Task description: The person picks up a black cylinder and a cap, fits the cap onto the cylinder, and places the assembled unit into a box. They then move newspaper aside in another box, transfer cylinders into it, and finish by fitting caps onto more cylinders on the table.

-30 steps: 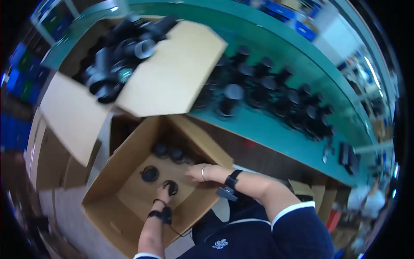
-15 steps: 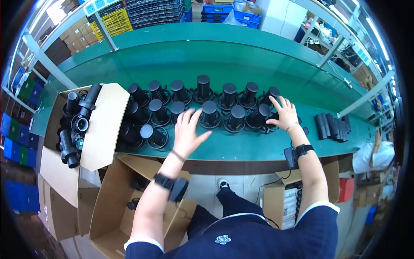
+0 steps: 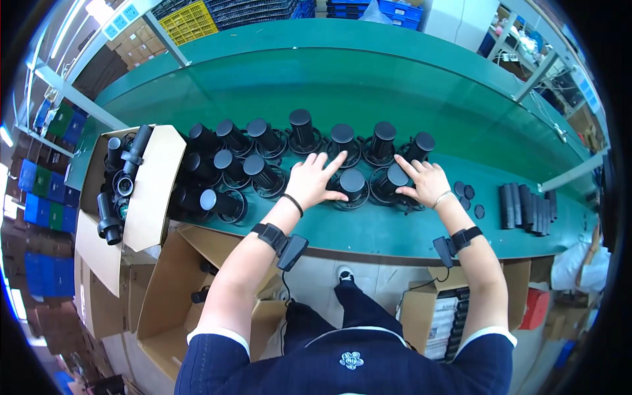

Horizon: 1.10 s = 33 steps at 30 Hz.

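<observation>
Black capped cylinders on round, ring-like bases, such as this one [image 3: 301, 131], stand in two rough rows on the green table. My left hand [image 3: 308, 182] has its fingers spread over the front row, index pointing toward a back-row cylinder [image 3: 342, 139]. Its thumb lies by the base of a front cylinder [image 3: 352, 182]; whatever is under the palm is hidden. Beside another front cylinder [image 3: 396, 176], my right hand [image 3: 428, 183] has thumb and index apart around its right side. Contact there I cannot tell. A grey-topped cylinder [image 3: 220, 203] leans at the left.
An open carton [image 3: 156, 191] of black tubular parts sits at the table's left end. Black discs [image 3: 468, 191] and black tubes [image 3: 517, 205] lie on the right. Below the front edge are a large open carton [image 3: 161, 299] and a smaller carton [image 3: 419, 319].
Relative to the cylinders, my left hand has moved right and forward, over the front row. My right hand stays near the right-end cylinders. The view has shifted, showing the discs more fully.
</observation>
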Available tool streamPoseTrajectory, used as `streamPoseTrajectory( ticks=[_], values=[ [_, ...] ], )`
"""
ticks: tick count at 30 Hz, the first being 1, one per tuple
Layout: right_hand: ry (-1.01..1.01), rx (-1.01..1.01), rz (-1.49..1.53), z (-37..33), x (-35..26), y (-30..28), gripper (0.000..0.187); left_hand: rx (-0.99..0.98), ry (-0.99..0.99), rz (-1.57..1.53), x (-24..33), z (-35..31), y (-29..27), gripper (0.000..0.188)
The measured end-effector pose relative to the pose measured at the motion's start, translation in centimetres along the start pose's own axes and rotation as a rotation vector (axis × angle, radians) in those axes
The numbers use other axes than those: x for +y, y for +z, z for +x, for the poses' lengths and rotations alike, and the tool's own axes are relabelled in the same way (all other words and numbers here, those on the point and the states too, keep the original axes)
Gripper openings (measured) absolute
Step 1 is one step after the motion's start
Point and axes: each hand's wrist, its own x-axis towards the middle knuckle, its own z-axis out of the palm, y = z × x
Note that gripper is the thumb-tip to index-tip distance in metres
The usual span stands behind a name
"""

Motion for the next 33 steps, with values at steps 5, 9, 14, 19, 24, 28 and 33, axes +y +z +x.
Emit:
streamPoseTrajectory(
  ticks=[5,9,14,19,24,28,33],
  values=[
    [-0.07,0.068,0.116,0.5,0.4,0.8,0.071,-0.059,0.146,0.044,0.2,1.3,-0.3,0.083],
    [-0.051,0.02,0.202,0.3,-0.1,-0.1,0.068,-0.043,0.219,0.018,-0.6,1.2,0.1,0.073],
    [-0.036,0.007,0.233,-1.3,-0.1,-0.9,0.067,-0.149,0.217,-0.108,-0.4,0.1,-0.6,0.067],
    [-0.046,-0.114,0.244,-2.7,-2.9,-4.8,0.067,-0.12,0.166,-0.105,0.0,-4.1,-6.2,0.067],
    [-0.302,-0.099,0.372,-0.1,-10.8,-11.6,0.063,0.024,-0.065,-0.204,-1.6,-15.8,-17.0,0.069],
    [-0.503,-0.02,0.407,1.8,-19.7,-16.9,0.068,0.046,-0.373,-0.168,-2.2,-27.8,-25.2,0.073],
    [-0.819,0.026,0.627,4.4,-36.5,-19.9,0.073,0.046,-0.911,-0.026,-3.1,-46.0,-27.3,0.067]
  ],
)
